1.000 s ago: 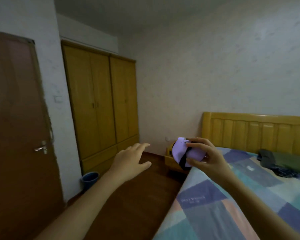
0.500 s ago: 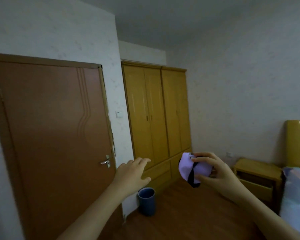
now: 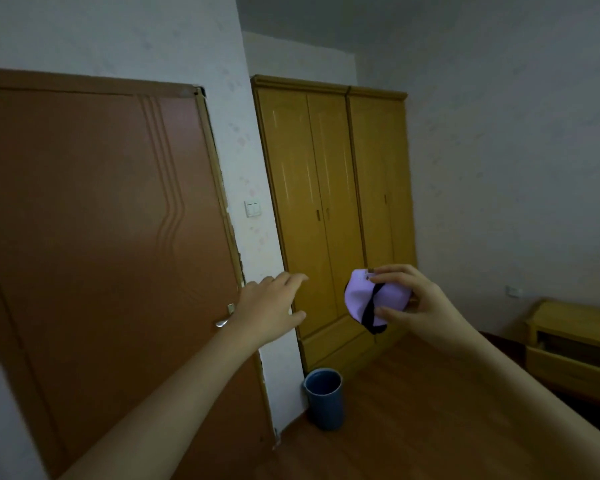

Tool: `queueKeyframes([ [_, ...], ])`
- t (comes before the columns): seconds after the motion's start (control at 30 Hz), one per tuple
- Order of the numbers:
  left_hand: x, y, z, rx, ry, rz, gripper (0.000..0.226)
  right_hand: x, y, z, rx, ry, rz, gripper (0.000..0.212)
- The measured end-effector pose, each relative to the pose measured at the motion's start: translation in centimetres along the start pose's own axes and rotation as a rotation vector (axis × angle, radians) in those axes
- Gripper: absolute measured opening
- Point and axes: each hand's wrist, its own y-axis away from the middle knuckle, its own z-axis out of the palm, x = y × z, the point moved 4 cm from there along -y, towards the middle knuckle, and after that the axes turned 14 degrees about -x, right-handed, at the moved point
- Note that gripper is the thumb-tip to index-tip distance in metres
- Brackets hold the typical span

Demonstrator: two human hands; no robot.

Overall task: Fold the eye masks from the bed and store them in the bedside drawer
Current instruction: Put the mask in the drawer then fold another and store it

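Wood floorboards run past a brown door at nine o'clock, a yellow wardrobe at twelve, a blue bin below and a bedside table with its drawer ajar at three. Folded, the lilac eye mask with its black strap is pinched midair by the right hand; the left hand reaches forward, fingers spread and relaxed, holding nothing.

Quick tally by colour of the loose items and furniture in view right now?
Purple eye mask, held by right hand: 1
Blue bin: 1
Yellow wood, wardrobe and bedside table: 2
Brown door: 1
Total: 5
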Motion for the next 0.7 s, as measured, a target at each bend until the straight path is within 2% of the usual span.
queueKeyframes([
  [0.23, -1.8, -13.6, 4.9, 0.008, 0.030, 0.183, 0.064, 10.3, -4.8, -0.4, 0.113, 0.102, 0.097, 0.044],
  [0.4, -1.5, -22.9, 6.9, 0.041, 0.128, 0.343, 0.063, 14.5, -7.8, -3.3, 0.217, 0.175, 0.220, 0.042],
  [0.53, 1.7, -29.6, 8.2, 0.078, 0.201, 0.399, 0.062, 16.4, -7.9, -6.6, 0.230, 0.268, 0.327, 0.043],
  [0.7, 9.2, -38.1, 10.0, 0.085, 0.293, 0.552, 0.062, 20.2, -6.7, -12.5, 0.290, 0.370, 0.416, 0.043],
])
